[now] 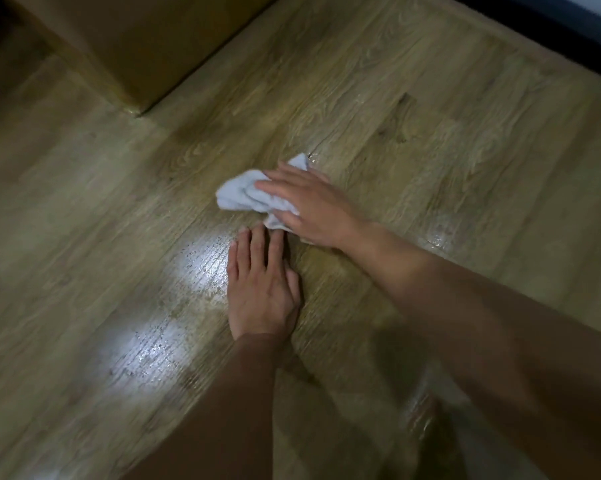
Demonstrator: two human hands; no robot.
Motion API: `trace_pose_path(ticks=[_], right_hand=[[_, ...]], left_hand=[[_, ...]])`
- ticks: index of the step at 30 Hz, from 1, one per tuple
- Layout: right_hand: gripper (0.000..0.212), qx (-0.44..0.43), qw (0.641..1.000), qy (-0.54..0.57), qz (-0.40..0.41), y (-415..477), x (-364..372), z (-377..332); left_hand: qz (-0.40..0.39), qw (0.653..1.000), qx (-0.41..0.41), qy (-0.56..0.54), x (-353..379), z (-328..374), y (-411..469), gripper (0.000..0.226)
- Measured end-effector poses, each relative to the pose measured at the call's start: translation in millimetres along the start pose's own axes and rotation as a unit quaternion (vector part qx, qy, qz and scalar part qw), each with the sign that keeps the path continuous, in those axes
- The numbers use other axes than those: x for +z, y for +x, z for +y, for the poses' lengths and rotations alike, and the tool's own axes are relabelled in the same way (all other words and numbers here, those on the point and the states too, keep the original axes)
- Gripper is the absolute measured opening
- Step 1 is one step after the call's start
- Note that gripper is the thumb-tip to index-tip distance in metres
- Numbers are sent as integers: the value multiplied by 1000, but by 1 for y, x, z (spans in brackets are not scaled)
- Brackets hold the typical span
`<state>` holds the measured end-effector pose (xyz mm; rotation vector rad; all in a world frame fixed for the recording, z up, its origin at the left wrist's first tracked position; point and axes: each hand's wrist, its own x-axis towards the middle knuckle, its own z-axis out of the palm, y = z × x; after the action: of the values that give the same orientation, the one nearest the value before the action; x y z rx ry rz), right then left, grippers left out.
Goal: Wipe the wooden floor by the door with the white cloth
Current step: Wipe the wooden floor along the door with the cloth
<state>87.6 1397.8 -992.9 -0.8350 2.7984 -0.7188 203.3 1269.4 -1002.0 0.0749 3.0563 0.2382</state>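
A crumpled white cloth (243,192) lies on the wooden floor (413,133) near the middle of the view. My right hand (313,206) presses down on the cloth's right part, fingers spread over it. My left hand (261,285) rests flat on the bare floor just below the cloth, palm down, fingers together, holding nothing. Wet streaks shine on the boards to the left of my left hand and to the right of my right forearm.
A wooden door or panel edge (133,64) stands at the upper left, its corner meeting the floor. A dark strip (569,39) runs along the upper right. Open floor spreads to the left and right of my hands.
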Motion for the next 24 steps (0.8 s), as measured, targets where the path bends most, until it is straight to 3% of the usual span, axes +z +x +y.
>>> trace_pose_path(ticks=[3,6,8,10,12,15,20,22,24], right_hand=[[47,21,998,-9,55,-32,-11,46],[44,160,978,-47,129,4,-15,59],[47,244,958,-89,122,31,-9,36],[51,210,970,-89,89,32,3,11],[51,101,991,-71,57,0,12,3],[49,38,995,-58,77,-71,7,28],[45,189,974,-64,107,-95,-34,87],[49,270,955,-78,89,-72,-34,74],[54,283,954,-76,59,-70,-26,53]], left_hand=[[7,1000,17,10,0,1,0,58],[10,999,25,18,1,0,-1,59],[8,999,23,21,1,-2,-1,59],[11,999,22,29,2,-1,-1,59],[17,998,26,57,5,2,1,57],[-16,991,46,127,-10,3,10,53],[-138,959,177,174,-52,29,39,37],[-187,962,146,137,-63,53,56,35],[-179,971,112,114,-68,75,66,37]])
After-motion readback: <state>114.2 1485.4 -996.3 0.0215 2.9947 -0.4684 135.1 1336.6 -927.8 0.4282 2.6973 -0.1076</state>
